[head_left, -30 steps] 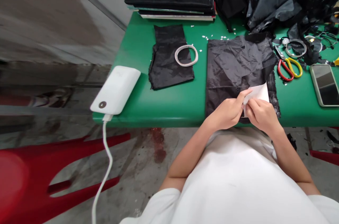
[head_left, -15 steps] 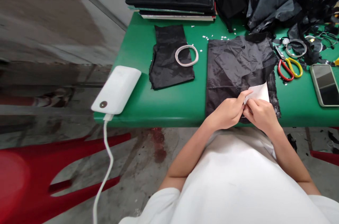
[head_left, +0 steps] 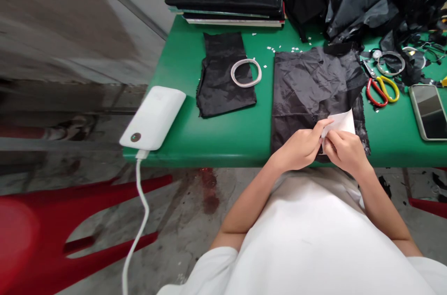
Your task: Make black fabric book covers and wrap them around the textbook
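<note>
The left hand (head_left: 302,147) and right hand (head_left: 345,150) grip the white sheet (head_left: 344,123) at five o'clock on the black fabric (head_left: 300,81), apparently a fingertip edge-working step; the next move calls for steady two-handed control.

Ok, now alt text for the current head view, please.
A person's right hand pinches a white sheet, with the left hand touching it, over black fabric on a green table. Scissors and a phone lie to the right; a white ring and a cabled white device lie left.
</note>
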### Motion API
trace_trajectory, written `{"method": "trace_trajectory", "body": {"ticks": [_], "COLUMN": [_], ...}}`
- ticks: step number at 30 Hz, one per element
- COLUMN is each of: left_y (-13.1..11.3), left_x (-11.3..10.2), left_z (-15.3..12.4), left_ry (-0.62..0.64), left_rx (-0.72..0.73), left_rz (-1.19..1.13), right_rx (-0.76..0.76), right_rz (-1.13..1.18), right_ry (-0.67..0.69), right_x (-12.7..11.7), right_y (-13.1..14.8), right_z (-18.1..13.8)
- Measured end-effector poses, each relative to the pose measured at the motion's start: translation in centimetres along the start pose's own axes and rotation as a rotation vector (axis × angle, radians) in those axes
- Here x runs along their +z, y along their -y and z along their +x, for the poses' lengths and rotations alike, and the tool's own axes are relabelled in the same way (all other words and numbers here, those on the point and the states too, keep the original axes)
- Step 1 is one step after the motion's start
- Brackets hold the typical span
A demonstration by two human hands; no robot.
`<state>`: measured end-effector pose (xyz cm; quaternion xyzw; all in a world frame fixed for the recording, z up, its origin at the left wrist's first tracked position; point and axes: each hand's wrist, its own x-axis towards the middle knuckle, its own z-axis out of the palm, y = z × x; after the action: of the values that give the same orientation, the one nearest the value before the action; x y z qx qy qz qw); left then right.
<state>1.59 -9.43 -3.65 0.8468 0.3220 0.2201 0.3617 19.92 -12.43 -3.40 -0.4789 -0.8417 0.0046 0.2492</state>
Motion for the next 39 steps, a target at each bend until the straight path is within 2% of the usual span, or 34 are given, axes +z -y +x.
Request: {"method": "trace_trajectory", "body": {"ticks": [10,16,24,33,39], "left_y": [0.1,0.0,-0.2,-1.1,-0.8], "left_x": [0.0,0.0,-0.2,-1.1,-0.7], "left_z": [0.1,0.1,0.2,0.3,0.4], "left_ry": [0.002,0.005,0.01,-0.016,-0.031], "left_rx": [0.051,0.059,0.02,-0.126,-0.114], "left_rz": [0.011,-0.011,0.013,-0.175,-0.155], "right_rx": [-0.058,-0.059,-0.083,-0.062,-0.053], "right_rz": [-0.053,-0.079,-0.129,-0.067,-0.033], "right_ry": [-0.071,-0.048,-0.043,-0.037,-0.034], "right_x": [-0.2,-0.2,-0.2,-0.5,-0.3], "right_y": [0.2,0.3,0.1,0.2,0.2], "right_z": [0.4,0.5,0.2,0.3,0.2]}}
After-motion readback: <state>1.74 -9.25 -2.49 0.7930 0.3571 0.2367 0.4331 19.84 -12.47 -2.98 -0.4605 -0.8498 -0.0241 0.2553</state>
